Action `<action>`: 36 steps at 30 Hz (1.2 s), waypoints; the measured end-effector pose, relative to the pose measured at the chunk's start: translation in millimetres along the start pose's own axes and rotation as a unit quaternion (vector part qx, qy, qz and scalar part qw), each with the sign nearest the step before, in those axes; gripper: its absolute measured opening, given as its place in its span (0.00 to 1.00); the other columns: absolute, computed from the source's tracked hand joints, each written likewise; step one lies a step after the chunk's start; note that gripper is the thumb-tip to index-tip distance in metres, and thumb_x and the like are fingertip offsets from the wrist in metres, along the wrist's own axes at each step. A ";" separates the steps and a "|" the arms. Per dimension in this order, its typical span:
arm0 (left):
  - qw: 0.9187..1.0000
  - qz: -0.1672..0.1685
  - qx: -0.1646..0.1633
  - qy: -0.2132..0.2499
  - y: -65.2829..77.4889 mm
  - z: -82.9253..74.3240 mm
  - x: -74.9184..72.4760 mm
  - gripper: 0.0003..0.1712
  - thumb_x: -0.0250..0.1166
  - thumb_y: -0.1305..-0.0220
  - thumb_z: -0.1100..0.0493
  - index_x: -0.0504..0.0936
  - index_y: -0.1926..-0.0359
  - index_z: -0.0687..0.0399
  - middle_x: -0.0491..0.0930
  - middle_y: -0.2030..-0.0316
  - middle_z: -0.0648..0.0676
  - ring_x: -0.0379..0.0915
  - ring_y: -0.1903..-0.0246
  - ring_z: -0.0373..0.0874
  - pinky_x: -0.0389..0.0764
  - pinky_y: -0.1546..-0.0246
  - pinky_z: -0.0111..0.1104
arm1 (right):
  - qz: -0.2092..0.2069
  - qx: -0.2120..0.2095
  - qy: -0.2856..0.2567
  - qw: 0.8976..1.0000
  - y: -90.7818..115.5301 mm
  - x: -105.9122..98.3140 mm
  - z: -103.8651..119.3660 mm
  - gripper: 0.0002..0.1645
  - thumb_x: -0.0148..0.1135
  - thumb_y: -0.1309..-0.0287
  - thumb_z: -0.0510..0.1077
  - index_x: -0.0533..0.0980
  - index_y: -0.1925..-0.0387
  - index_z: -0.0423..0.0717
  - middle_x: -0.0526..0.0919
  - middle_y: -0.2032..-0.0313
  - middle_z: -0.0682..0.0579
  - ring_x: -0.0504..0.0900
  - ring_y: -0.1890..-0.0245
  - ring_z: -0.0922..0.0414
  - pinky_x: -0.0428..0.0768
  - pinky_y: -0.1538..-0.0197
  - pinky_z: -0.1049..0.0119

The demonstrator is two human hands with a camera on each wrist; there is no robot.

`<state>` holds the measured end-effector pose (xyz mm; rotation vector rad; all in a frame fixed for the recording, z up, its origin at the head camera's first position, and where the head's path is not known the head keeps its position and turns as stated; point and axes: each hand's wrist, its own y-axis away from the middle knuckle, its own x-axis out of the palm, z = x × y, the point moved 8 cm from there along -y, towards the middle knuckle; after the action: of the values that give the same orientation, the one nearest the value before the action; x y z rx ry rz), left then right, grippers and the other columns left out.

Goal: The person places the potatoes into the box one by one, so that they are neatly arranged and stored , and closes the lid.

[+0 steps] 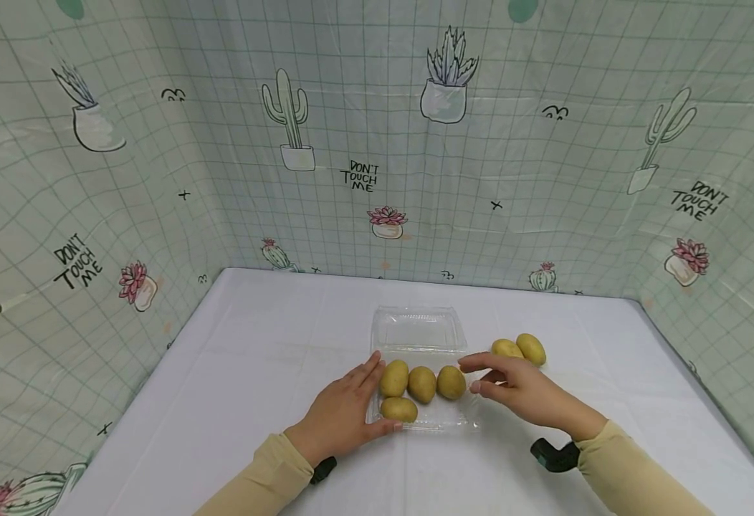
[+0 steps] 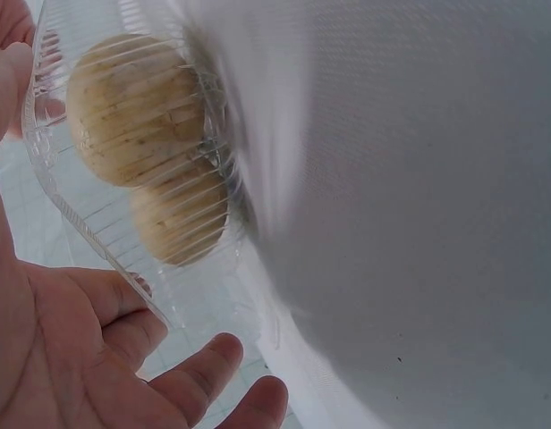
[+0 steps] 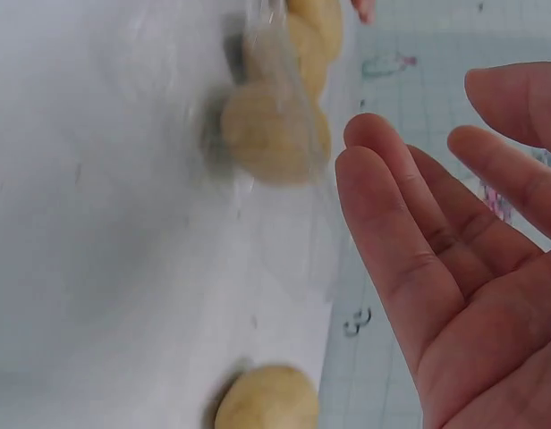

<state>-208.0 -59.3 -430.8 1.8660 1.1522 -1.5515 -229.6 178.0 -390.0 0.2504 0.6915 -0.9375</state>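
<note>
Potatoes (image 1: 421,385): probably firm, smooth, moderately heavy for their size; best gripped round the middle. Clear container (image 1: 438,414): likely light, flexible, easily dented; best steadied at the rim. Four potatoes are held inside. Container's left end is touched by the left hand (image 1: 346,413), fingers extended, thumb spread, nothing grasped. Right hand (image 1: 524,388) is empty, fingers parted, positioned just beside the rightmost potato (image 1: 451,383). Two loose potatoes (image 1: 532,350) are seen beyond it.

right wrist view: container (image 3: 298,241) blurred | lower potato (image 3: 268,402) cut off by bottom edge
</note>
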 end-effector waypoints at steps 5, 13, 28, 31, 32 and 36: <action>1.000 0.003 -0.002 0.001 0.4 -0.4 -0.3 0.55 0.56 0.36 0.26 0.59 0.25 0.64 0.53 0.25 0.61 0.58 0.30 0.55 0.69 0.37 0.45 | -0.033 0.016 0.004 0.999 14.2 -20.9 -15.7 0.22 0.62 0.32 0.39 0.75 0.38 0.43 0.80 0.45 0.41 0.85 0.57 0.57 0.83 0.55 0.65; 1.000 0.003 -0.001 0.000 0.9 -1.1 -1.1 0.55 0.56 0.36 0.27 0.59 0.25 0.65 0.53 0.25 0.61 0.58 0.30 0.55 0.68 0.36 0.45 | -0.088 0.033 0.026 0.995 30.3 -47.2 -38.7 0.21 0.62 0.33 0.36 0.75 0.41 0.36 0.81 0.48 0.41 0.85 0.60 0.58 0.83 0.58 0.65; 1.000 0.003 0.002 -0.007 0.3 -0.7 0.1 0.55 0.55 0.35 0.26 0.59 0.25 0.65 0.52 0.24 0.61 0.57 0.29 0.54 0.68 0.36 0.45 | -0.130 0.074 0.074 0.986 50.8 -81.6 -72.3 0.25 0.62 0.32 0.37 0.71 0.36 0.34 0.78 0.43 0.36 0.84 0.59 0.58 0.84 0.60 0.67; 1.000 0.002 0.002 -0.006 0.3 -0.5 0.6 0.55 0.56 0.35 0.26 0.59 0.25 0.65 0.52 0.24 0.61 0.57 0.29 0.54 0.68 0.36 0.45 | -0.141 0.094 0.098 0.981 53.4 -88.2 -81.8 0.26 0.62 0.32 0.38 0.70 0.35 0.38 0.77 0.42 0.37 0.85 0.59 0.54 0.83 0.61 0.67; 1.000 0.002 0.002 -0.005 0.4 -0.4 0.8 0.55 0.56 0.35 0.27 0.59 0.25 0.65 0.52 0.24 0.61 0.57 0.29 0.54 0.68 0.36 0.45 | -0.145 0.103 0.104 0.979 54.2 -90.1 -85.0 0.27 0.63 0.32 0.39 0.70 0.35 0.39 0.76 0.41 0.37 0.85 0.59 0.52 0.83 0.61 0.66; 1.000 0.001 0.001 -0.002 0.3 -0.4 0.8 0.55 0.57 0.36 0.27 0.59 0.25 0.65 0.52 0.24 0.61 0.57 0.29 0.54 0.68 0.36 0.45 | -0.157 0.134 0.125 0.970 56.1 -96.0 -97.4 0.30 0.63 0.32 0.42 0.67 0.32 0.40 0.73 0.38 0.36 0.83 0.55 0.46 0.81 0.63 0.66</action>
<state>-207.5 -58.9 -431.5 1.8646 1.1472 -1.5556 -264.9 320.5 -407.4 0.5162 0.8518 -1.3210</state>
